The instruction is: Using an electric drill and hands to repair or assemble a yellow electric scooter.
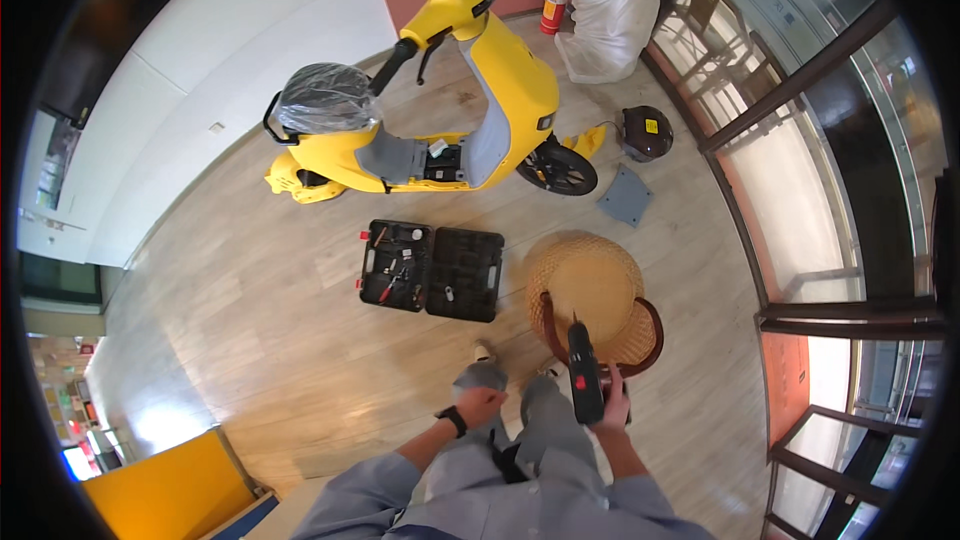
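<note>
In my right hand (613,405) is a black cordless drill (583,365) with a red mark, a thin bit pointing forward. The drill overlaps the near edge of a round woven seat (590,275) with curved dark brown arms. My left hand (482,406), below a black wristwatch (454,421), is closed over my left knee; whether something small is between its fingers is hidden. Ahead lies an opened black tool case (465,275) with several small tools in one half. Beyond it stands a yellow electric scooter (520,90), its footboard opening (443,162) uncovered.
Clear plastic wraps the scooter seat (325,98). Right of the front wheel lie a grey panel (627,196), a dark helmet (647,132) and a yellow part (588,142). A red fire extinguisher (554,7) and a white-wrapped object (612,15) stand behind. Glass panels line the right.
</note>
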Action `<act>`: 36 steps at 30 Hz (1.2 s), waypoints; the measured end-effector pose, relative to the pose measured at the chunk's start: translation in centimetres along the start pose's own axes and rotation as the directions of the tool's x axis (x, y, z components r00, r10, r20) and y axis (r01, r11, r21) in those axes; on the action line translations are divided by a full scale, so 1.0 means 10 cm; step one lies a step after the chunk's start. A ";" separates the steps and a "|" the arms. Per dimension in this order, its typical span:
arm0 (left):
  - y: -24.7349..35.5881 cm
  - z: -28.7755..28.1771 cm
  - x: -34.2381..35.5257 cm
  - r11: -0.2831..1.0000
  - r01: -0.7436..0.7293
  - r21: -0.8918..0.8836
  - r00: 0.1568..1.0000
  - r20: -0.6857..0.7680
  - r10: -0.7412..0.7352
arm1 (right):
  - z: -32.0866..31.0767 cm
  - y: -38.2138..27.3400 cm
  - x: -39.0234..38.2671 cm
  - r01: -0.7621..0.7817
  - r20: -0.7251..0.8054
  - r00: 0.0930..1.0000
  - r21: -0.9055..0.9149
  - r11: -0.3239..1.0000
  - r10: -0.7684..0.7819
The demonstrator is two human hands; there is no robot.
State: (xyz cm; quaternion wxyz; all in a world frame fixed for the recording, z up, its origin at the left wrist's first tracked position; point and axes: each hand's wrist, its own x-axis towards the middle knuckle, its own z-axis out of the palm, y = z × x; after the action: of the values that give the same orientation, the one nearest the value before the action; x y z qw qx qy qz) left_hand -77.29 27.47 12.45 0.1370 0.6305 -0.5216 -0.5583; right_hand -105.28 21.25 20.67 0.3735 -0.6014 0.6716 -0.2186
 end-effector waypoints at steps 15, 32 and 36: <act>-2.30 0.10 -1.97 0.678 0.683 0.272 0.657 0.177 -0.733 | -0.33 -0.07 0.59 0.358 0.041 0.889 -0.682 0.638 -0.456; -1.28 -1.59 0.29 0.854 0.395 0.339 0.918 -0.115 -0.379 | -0.79 -0.06 1.64 -0.236 -0.523 0.852 -0.360 0.903 0.014; -1.10 -1.98 1.08 0.929 0.329 0.170 0.900 -0.354 -0.254 | -0.70 -0.05 2.48 -0.326 -0.513 0.852 -0.359 0.875 0.106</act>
State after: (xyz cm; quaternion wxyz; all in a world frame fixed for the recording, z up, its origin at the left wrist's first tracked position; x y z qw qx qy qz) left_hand -56.74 15.26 4.79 0.0632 0.7966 -0.4508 -0.3977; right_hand -110.27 -4.02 19.54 0.0756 -0.5146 0.8388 -0.1608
